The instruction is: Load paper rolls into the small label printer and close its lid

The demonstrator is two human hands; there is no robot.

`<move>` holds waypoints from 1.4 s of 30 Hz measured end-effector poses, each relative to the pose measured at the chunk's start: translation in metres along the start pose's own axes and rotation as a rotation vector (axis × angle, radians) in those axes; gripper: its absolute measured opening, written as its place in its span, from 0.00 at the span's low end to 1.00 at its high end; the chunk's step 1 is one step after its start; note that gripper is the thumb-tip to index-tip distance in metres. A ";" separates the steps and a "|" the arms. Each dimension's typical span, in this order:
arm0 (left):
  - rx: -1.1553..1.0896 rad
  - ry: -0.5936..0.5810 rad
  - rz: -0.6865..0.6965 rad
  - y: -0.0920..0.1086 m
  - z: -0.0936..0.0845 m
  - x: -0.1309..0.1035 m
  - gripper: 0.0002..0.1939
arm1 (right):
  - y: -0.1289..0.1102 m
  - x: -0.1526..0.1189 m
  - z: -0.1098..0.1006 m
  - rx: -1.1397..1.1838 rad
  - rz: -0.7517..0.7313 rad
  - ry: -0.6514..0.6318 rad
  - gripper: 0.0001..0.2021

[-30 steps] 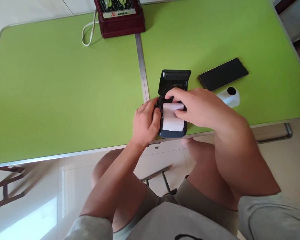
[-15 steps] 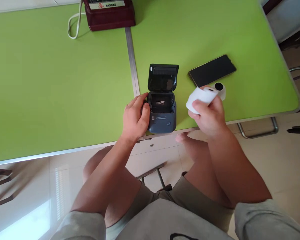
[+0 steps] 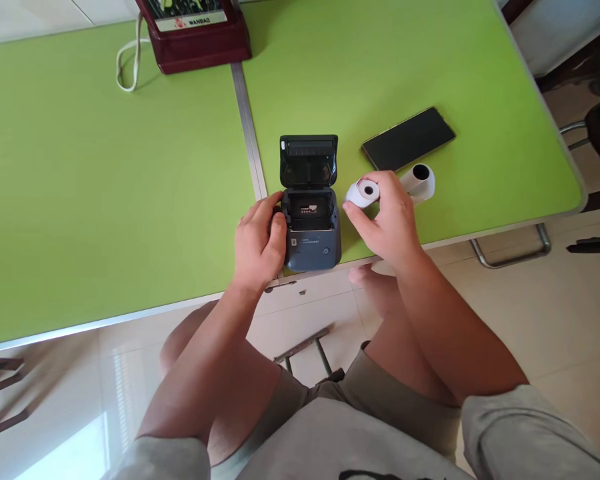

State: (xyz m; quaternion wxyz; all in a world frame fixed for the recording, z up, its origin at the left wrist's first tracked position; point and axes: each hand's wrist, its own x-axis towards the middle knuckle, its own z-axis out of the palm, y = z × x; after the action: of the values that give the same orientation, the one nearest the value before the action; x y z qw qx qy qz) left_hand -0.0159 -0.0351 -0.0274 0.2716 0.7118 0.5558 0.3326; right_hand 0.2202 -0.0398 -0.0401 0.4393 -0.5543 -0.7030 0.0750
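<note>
- The small dark printer (image 3: 310, 230) sits just right of the frame's centre, at the near edge of the green table (image 3: 105, 200), with its lid (image 3: 309, 160) swung up and back so the paper bay is open.
- The left hand (image 3: 257, 243) rests against the printer's left side, the fingers curled around that edge and the thumb lying along the casing.
- The right hand (image 3: 387, 223) hovers just right of the printer and holds a white paper roll (image 3: 364, 193); the thumb and fingertips pinch it around its curved side, with the dark core hole facing the camera.
- A second white roll (image 3: 419, 181) lies on the table just beyond the right hand, its core hole also showing.
- A black phone (image 3: 409, 139) lies face up, tilted, in the upper right of the frame, near the second roll.
- A dark red box (image 3: 193, 37) stands at the top edge, left of centre, with a pale cord (image 3: 127, 60) looped beside it.
- A metal seam (image 3: 247, 133) runs down the tabletop to the printer's left corner.
</note>
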 end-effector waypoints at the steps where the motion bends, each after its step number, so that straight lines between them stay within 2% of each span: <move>1: -0.002 -0.003 0.002 0.000 0.000 0.000 0.24 | 0.001 -0.001 0.000 -0.016 -0.004 -0.006 0.13; 6: -0.003 -0.007 0.012 0.001 0.000 -0.001 0.23 | 0.005 -0.005 0.003 -0.022 0.022 -0.079 0.26; 10: -0.003 -0.008 0.015 0.002 -0.001 -0.002 0.23 | 0.007 -0.006 0.011 -0.038 0.088 -0.108 0.32; 12: 0.000 -0.009 0.017 0.003 -0.001 -0.002 0.23 | 0.001 -0.005 0.009 -0.055 0.097 -0.123 0.33; 14: 0.007 -0.009 0.016 0.003 -0.001 -0.002 0.24 | -0.011 -0.002 -0.003 -0.058 0.053 -0.118 0.32; 17: 0.012 -0.013 0.014 0.002 -0.001 -0.002 0.25 | -0.022 0.003 -0.033 -0.094 -0.083 0.024 0.26; 19: 0.010 -0.015 0.019 0.001 -0.001 -0.002 0.25 | -0.014 0.005 -0.052 -0.166 -0.203 0.279 0.22; 20: 0.010 -0.015 0.021 0.001 -0.001 -0.002 0.25 | -0.004 0.005 -0.057 -0.196 -0.218 0.333 0.22; 22: 0.011 -0.013 0.016 0.001 0.000 -0.001 0.25 | 0.020 0.002 -0.059 -0.215 -0.102 0.313 0.24; 24: 0.015 -0.009 0.006 0.001 0.000 0.000 0.24 | 0.041 -0.004 -0.053 -0.209 0.033 0.252 0.27; 26: 0.013 -0.001 0.001 0.001 0.000 0.001 0.24 | 0.052 -0.009 -0.043 -0.215 0.109 0.218 0.30; 29: 0.004 0.010 -0.004 0.002 0.000 0.001 0.24 | 0.050 -0.010 -0.034 -0.244 0.155 0.210 0.30; 33: 0.009 0.007 -0.021 0.003 0.000 0.001 0.24 | 0.045 -0.004 -0.034 -0.263 0.275 0.177 0.29; 36: 0.007 0.005 -0.020 0.002 -0.001 0.001 0.24 | 0.049 0.000 -0.032 -0.238 0.326 0.208 0.27; 39: -0.004 0.012 -0.015 0.001 -0.001 0.001 0.23 | 0.056 0.002 -0.027 -0.226 0.351 0.244 0.22; 42: -0.015 0.010 -0.016 0.001 0.000 0.000 0.23 | 0.063 0.002 -0.025 -0.224 0.347 0.225 0.15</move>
State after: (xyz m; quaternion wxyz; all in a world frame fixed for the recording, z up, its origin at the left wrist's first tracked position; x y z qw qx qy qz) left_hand -0.0156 -0.0350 -0.0266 0.2768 0.7036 0.5603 0.3382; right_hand 0.2823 -0.0241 -0.0617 0.4310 -0.7170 -0.5478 0.0084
